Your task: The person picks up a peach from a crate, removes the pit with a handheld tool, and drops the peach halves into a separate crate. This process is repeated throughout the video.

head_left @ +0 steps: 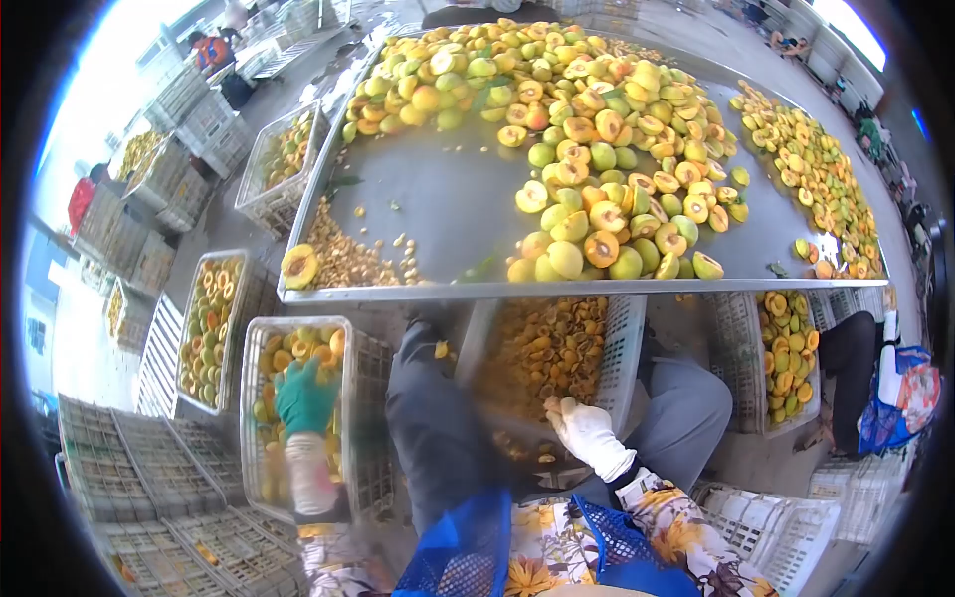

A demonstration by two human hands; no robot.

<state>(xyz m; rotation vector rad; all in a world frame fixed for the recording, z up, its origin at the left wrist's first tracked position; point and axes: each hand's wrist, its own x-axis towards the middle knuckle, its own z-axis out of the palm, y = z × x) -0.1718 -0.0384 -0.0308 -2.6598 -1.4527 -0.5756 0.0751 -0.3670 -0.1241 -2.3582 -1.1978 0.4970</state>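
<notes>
My left hand [304,400], in a green glove, reaches over a white plastic crate [347,418] of halved yellow-green stone fruit [288,350] that look like apricots. Its fingers lie apart on the fruit; whatever is beneath the palm is hidden. My right hand [589,436], in a white glove, is between my knees at the near edge of another crate [622,348] holding brownish-orange fruit pieces [545,343]. Its fingertips are pinched together, and I cannot make out what is in them. In front stands a metal table [428,189] bearing a heap of halved fruit [607,159].
Loose pits [348,254] lie at the table's left corner. More filled crates stand left [212,328] and right [786,353]. Stacked crates [149,468] rise at lower left. A person [209,52] is far left; another person's patterned sleeve [910,388] shows at right.
</notes>
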